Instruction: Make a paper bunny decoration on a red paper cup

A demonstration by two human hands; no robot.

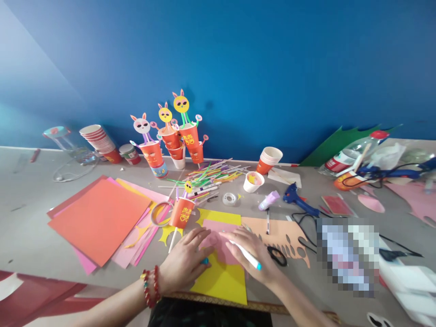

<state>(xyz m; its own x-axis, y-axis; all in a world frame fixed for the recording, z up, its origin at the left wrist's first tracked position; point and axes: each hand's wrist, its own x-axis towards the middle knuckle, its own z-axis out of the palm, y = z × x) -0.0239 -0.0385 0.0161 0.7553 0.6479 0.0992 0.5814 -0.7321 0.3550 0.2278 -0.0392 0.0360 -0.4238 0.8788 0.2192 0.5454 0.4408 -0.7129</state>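
My right hand (250,252) grips a white marker (245,255) with a blue end, its fingers lying over a pink sheet (220,227). My left hand (185,261) rests on the left part of that sheet, fingers bent, and a small blue cap (205,261) pokes out from between them. The pink sheet lies across yellow paper (221,284). Just beyond my left hand an upturned red paper cup (182,212) leans on a white stick, topped by a small yellow face. The marker's tip is hidden by my fingers.
Coloured sheets (102,218) are stacked at left. Several cup figures with rabbit faces (181,104) stand behind strewn coloured sticks (218,175). Tape (229,198), a purple glue stick (269,200), a blue glue gun (299,200), black-handled scissors (277,255) and cut orange paper (286,231) lie ahead and right.
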